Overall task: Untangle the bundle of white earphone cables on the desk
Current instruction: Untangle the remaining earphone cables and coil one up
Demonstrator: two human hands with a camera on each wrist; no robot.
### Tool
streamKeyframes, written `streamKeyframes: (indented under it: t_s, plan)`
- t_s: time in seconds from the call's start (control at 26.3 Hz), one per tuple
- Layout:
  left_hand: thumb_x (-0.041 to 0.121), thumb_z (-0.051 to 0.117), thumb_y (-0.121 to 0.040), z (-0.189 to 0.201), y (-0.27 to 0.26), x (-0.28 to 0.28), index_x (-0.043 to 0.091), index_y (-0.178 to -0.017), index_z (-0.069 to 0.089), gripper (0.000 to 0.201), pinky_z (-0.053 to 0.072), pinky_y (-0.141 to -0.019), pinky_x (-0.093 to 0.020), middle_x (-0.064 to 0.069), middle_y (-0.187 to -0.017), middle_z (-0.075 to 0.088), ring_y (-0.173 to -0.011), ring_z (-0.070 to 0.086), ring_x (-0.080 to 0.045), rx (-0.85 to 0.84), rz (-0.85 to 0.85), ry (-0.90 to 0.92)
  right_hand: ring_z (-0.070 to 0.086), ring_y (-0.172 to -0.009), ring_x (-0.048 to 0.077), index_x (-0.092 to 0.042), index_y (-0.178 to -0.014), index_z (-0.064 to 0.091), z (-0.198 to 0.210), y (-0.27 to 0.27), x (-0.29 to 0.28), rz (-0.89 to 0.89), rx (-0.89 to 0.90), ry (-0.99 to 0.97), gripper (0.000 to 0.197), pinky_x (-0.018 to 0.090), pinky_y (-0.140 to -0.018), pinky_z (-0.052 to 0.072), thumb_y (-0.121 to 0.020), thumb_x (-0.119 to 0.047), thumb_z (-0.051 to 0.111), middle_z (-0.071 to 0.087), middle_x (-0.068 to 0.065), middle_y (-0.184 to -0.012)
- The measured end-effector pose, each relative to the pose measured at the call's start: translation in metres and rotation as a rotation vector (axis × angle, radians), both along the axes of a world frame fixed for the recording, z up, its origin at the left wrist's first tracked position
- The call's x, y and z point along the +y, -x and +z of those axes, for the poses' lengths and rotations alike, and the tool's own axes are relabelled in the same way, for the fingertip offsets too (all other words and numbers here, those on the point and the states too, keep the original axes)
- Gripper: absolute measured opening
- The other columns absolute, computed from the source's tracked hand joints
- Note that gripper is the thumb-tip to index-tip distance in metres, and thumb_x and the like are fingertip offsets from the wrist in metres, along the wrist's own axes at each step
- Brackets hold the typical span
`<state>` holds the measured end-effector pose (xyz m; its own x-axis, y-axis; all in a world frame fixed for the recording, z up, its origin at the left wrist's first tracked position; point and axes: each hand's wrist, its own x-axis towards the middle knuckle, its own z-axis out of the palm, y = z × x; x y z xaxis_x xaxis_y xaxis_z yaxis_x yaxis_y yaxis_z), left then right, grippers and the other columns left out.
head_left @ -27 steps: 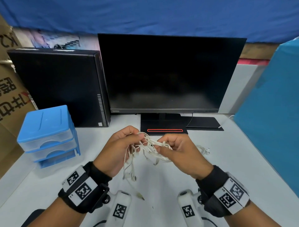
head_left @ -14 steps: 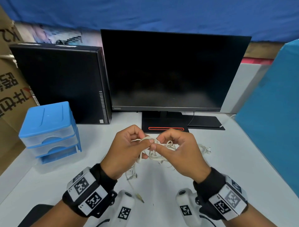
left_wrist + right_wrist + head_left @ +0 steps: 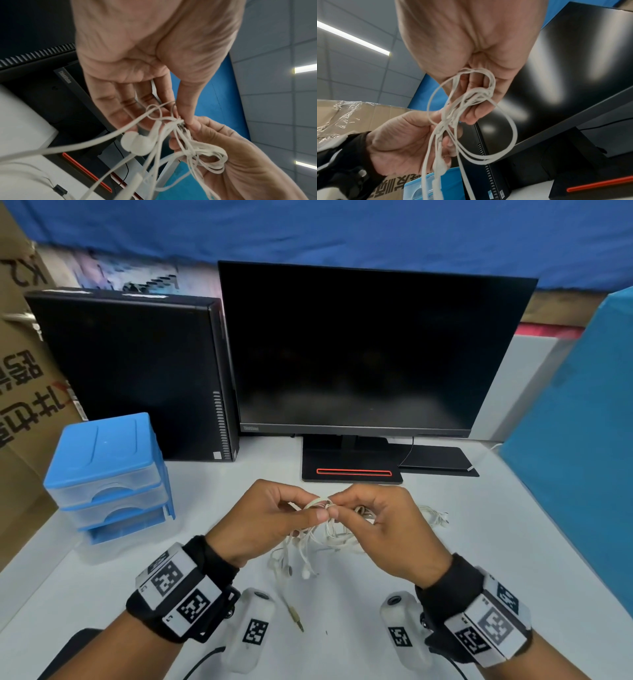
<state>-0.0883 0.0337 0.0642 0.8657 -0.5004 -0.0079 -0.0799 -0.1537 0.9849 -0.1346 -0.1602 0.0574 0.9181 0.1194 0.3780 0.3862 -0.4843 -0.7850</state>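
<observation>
The tangle of white earphone cables (image 3: pixel 325 534) hangs above the white desk (image 3: pixel 462 542) between both hands, in front of the monitor stand. My left hand (image 3: pixel 270 517) pinches a knot (image 3: pixel 178 121) at the top of the bundle between thumb and fingers. My right hand (image 3: pixel 373 522) pinches the same knot from the right, with loops (image 3: pixel 477 92) gathered in its curled fingers. Earbuds (image 3: pixel 298 571) and a jack plug (image 3: pixel 295 616) dangle below, down to the desk. Another small heap of white cable (image 3: pixel 435 515) lies on the desk to the right.
A black monitor (image 3: pixel 370 350) on its stand (image 3: pixel 352 470) rises right behind the hands. A black computer case (image 3: pixel 137 371) and a blue drawer unit (image 3: pixel 106 474) stand to the left. A blue panel (image 3: pixel 582 457) borders the right side. Cardboard boxes (image 3: pixel 20 392) stand far left.
Both hands have drawn closer together, until their fingertips meet on one knot. The bundle is bunched tighter and the dangling earbuds have swung slightly right.
</observation>
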Motion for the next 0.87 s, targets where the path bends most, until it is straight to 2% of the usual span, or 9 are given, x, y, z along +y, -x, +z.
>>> streamKeyframes:
  t_s: [0.11, 0.23, 0.3, 0.42, 0.53, 0.65, 0.76, 0.84, 0.87]
  plan:
    - [0.029, 0.081, -0.068, -0.002, -0.004, 0.003, 0.013, -0.087, 0.08, 0.024, 0.049, -0.068, -0.027, -0.008, -0.083, 0.076, -0.066, 0.057, -0.019, -0.014, -0.006, -0.021, 0.069, -0.076, 0.011, -0.013, -0.092, 0.067, 0.0, 0.0, 0.0, 0.048, 0.183, -0.118, 0.003, 0.037, -0.079, 0.057, -0.091, -0.013, 0.07, 0.076, 0.002, -0.082]
    - [0.036, 0.083, -0.073, -0.004, -0.007, 0.004, 0.017, -0.081, 0.078, 0.021, 0.047, -0.064, -0.031, -0.016, -0.077, 0.073, -0.06, 0.054, -0.019, -0.082, 0.03, -0.089, 0.067, -0.077, 0.015, -0.013, -0.095, 0.065, -0.002, 0.001, 0.002, 0.121, 0.252, -0.124, 0.003, 0.033, -0.078, 0.054, -0.094, -0.01, 0.064, 0.076, 0.007, -0.083]
    - [0.042, 0.075, -0.072, -0.008, -0.007, 0.003, 0.019, -0.076, 0.076, 0.023, 0.045, -0.059, -0.032, -0.021, -0.074, 0.07, -0.056, 0.054, -0.024, -0.151, 0.07, -0.143, 0.068, -0.074, 0.011, -0.015, -0.094, 0.066, -0.004, 0.001, 0.003, 0.09, 0.171, 0.011, 0.004, 0.029, -0.075, 0.055, -0.096, -0.015, 0.062, 0.076, 0.0, -0.08]
    - [0.03, 0.071, -0.083, -0.013, -0.004, -0.003, 0.018, -0.073, 0.073, 0.015, 0.044, -0.053, -0.027, -0.015, -0.067, 0.07, -0.05, 0.054, -0.021, -0.215, 0.112, -0.189, 0.066, -0.078, 0.009, -0.022, -0.091, 0.067, -0.009, 0.0, 0.005, -0.042, -0.016, 0.271, 0.008, 0.032, -0.076, 0.055, -0.095, -0.022, 0.059, 0.073, -0.01, -0.082]
    - [0.024, 0.07, -0.086, -0.012, -0.005, -0.006, 0.018, -0.073, 0.072, 0.014, 0.042, -0.052, -0.028, -0.016, -0.069, 0.07, -0.052, 0.053, -0.024, -0.23, 0.15, -0.154, 0.057, -0.089, 0.008, -0.02, -0.09, 0.066, -0.011, 0.0, 0.007, -0.151, -0.153, 0.332, 0.009, 0.021, -0.078, 0.047, -0.094, -0.017, 0.058, 0.064, -0.011, -0.089]
    - [0.03, 0.066, -0.083, -0.018, -0.02, 0.004, 0.019, -0.073, 0.07, 0.016, 0.043, -0.055, -0.03, -0.019, -0.07, 0.068, -0.055, 0.055, -0.036, -0.234, 0.296, -0.172, 0.061, -0.085, 0.008, -0.014, -0.085, 0.063, -0.003, -0.005, 0.001, -0.205, -0.121, -0.028, 0.017, 0.018, -0.072, 0.046, -0.095, -0.003, 0.056, 0.066, -0.005, -0.085]
    - [0.02, 0.06, -0.091, -0.023, -0.029, 0.013, 0.017, -0.074, 0.066, 0.019, 0.047, -0.059, -0.03, -0.007, -0.072, 0.07, -0.068, 0.067, -0.033, -0.154, 0.362, -0.273, 0.068, -0.087, 0.015, -0.01, -0.083, 0.059, 0.015, -0.005, -0.005, 0.017, 0.087, -0.585, 0.017, 0.025, -0.073, 0.05, -0.095, 0.0, 0.054, 0.07, 0.005, -0.081]
    - [0.012, 0.053, -0.096, -0.02, -0.03, 0.011, 0.009, -0.078, 0.062, 0.02, 0.051, -0.065, -0.031, -0.009, -0.083, 0.072, -0.071, 0.069, -0.026, 0.067, 0.347, -0.078, 0.064, -0.077, 0.021, -0.01, -0.085, 0.056, 0.018, -0.004, -0.007, 0.16, 0.203, -0.79, 0.008, 0.025, -0.071, 0.049, -0.086, -0.002, 0.055, 0.061, 0.003, -0.07]
    - [0.009, 0.05, -0.097, -0.016, -0.031, 0.009, 0.007, -0.08, 0.061, 0.021, 0.053, -0.068, -0.029, -0.012, -0.086, 0.073, -0.072, 0.069, -0.023, 0.195, 0.334, 0.082, 0.057, -0.066, 0.018, -0.01, -0.088, 0.055, 0.015, -0.004, -0.009, 0.16, 0.21, -0.761, 0.012, 0.024, -0.067, 0.047, -0.081, 0.0, 0.057, 0.054, -0.001, -0.064]
